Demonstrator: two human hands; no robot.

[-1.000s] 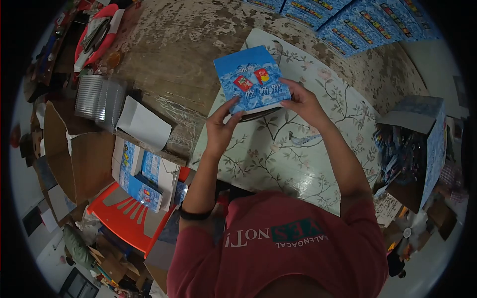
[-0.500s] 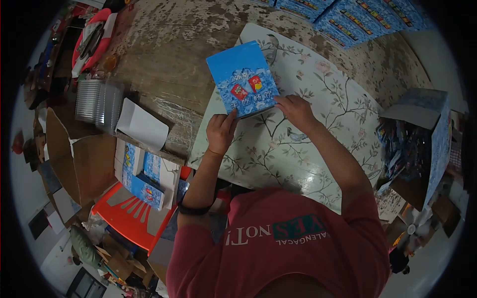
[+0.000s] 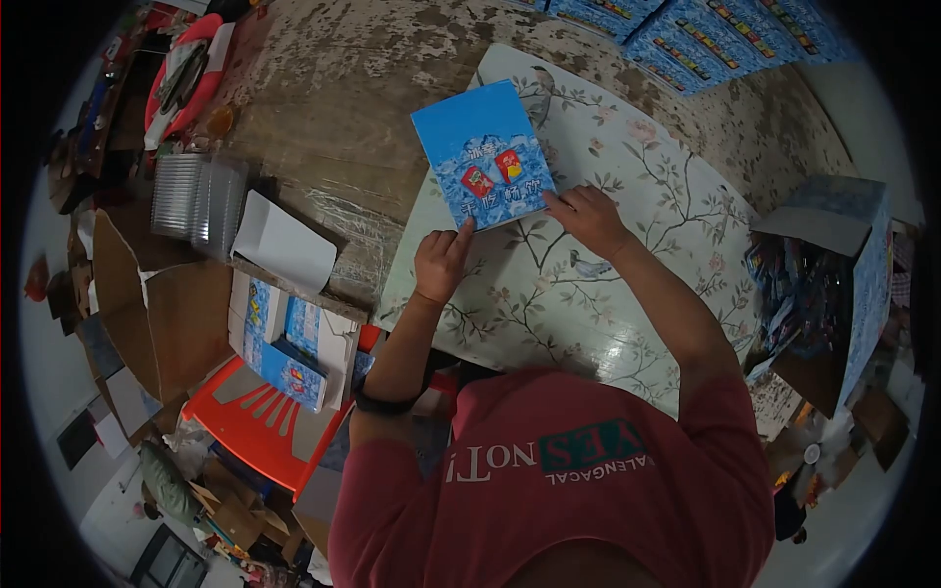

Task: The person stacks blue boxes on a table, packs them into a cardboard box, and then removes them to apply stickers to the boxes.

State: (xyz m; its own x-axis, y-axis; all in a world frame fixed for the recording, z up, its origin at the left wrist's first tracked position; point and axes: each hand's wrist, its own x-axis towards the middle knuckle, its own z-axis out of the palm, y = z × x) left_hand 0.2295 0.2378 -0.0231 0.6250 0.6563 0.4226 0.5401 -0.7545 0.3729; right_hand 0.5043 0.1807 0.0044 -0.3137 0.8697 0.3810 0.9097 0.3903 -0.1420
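Note:
A blue cardboard box, printed with ice cubes, red packets and white characters, lies on a floral tablecloth. My left hand is at its near left corner, thumb against the edge and the other fingers curled. At the near right corner, my right hand presses its thumb to the box, with its fingers bent beside it. Together the two hands grip the box along its near edge. What is inside the box cannot be seen.
At right stands an open carton full of small packets. Blue printed boxes are stacked at the far right. Clear plastic trays, a brown carton and a red chair with flattened blue boxes are on the left.
The box is turned very slightly and its near edge looks lower and flatter. Both hands stay at its near corners, the left fingers a little lower.

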